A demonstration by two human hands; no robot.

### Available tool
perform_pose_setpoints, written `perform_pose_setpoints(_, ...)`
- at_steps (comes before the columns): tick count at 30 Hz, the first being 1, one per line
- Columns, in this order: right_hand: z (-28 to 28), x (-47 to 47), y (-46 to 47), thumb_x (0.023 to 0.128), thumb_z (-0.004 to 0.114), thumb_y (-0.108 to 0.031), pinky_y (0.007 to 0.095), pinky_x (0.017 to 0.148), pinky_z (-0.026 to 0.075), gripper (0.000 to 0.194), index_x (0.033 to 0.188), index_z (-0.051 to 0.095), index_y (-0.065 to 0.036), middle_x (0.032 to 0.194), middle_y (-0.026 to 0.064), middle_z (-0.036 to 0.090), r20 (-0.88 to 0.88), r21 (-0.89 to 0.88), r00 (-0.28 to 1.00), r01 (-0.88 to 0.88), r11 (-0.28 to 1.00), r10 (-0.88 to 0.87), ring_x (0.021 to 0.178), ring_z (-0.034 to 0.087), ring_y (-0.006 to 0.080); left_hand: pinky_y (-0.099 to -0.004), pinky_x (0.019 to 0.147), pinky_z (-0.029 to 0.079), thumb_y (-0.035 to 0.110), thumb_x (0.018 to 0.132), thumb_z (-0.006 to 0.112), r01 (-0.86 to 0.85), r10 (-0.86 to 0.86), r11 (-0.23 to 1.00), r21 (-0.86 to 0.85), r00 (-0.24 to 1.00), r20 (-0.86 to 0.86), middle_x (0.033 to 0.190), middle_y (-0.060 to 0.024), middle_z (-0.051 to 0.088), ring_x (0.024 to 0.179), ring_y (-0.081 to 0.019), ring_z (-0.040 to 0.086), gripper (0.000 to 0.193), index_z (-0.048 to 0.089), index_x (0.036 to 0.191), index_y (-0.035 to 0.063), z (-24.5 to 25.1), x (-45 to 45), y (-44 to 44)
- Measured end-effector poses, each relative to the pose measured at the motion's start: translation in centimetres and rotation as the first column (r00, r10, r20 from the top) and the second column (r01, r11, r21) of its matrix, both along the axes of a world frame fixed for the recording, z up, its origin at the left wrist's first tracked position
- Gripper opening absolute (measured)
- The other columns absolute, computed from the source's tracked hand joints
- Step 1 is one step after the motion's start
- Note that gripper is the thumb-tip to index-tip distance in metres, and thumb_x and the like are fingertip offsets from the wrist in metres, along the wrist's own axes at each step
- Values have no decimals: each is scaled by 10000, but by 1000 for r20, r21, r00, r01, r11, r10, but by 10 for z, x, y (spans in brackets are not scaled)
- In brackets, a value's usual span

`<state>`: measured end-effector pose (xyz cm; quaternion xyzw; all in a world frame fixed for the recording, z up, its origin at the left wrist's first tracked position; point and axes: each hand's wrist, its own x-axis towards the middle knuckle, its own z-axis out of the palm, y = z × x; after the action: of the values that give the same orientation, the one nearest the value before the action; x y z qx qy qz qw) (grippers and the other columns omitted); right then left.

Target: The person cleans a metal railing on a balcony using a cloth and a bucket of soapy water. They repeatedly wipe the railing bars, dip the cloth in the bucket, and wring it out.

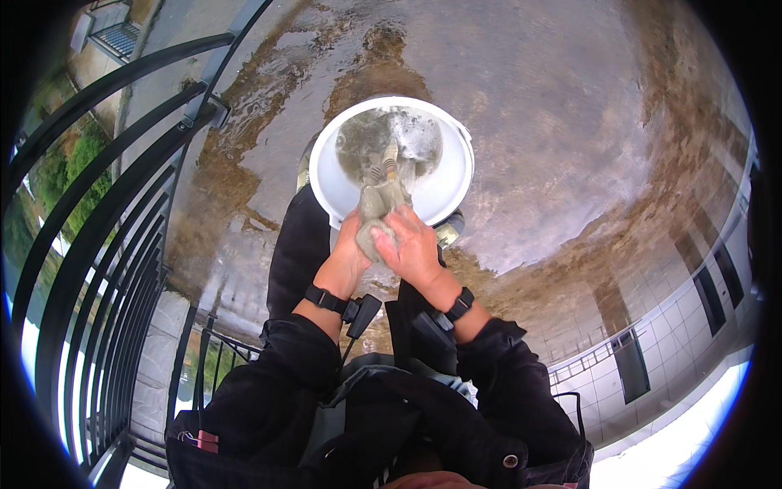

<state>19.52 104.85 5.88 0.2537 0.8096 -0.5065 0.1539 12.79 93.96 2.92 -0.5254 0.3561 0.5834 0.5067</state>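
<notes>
My left hand and my right hand are both closed around a soaked grey-beige cloth, which is bunched between them. Its far end hangs over a white plastic bucket and has ribbed, striped parts; whether it is a sock, a glove or something else I cannot tell. Murky water with white foam lies in the bucket. The bucket stands between my feet, partly covering my shoes. Black straps circle both wrists, each carrying a small device.
A black metal railing runs along the left, with greenery beyond it. Wet, brown-stained concrete floor surrounds the bucket. A white-tiled wall with dark openings curves along the lower right.
</notes>
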Motion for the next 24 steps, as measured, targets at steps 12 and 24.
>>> perform_pose_setpoints(12,-84,-21,63,814,725,-371,409,757,537,497,1202,563,-106,1156,133,568,97,555,993,-109,825,66,985,600,329,-315,960,440,53,933,553,129,-272,941,-312,838,-472,1235,-118,581,1124,-189,559,432,432,1340,-28,-15,12,0)
perform_pose_setpoints(24,-201,-11,35,824,694,-396,404,943,470,573,1228,584,-5,1090,276,627,608,67,794,-58,996,5,1027,607,391,-364,953,483,94,911,601,238,-331,904,-354,915,-231,1452,-206,352,1219,-245,492,715,183,1479,-22,-11,6,-5)
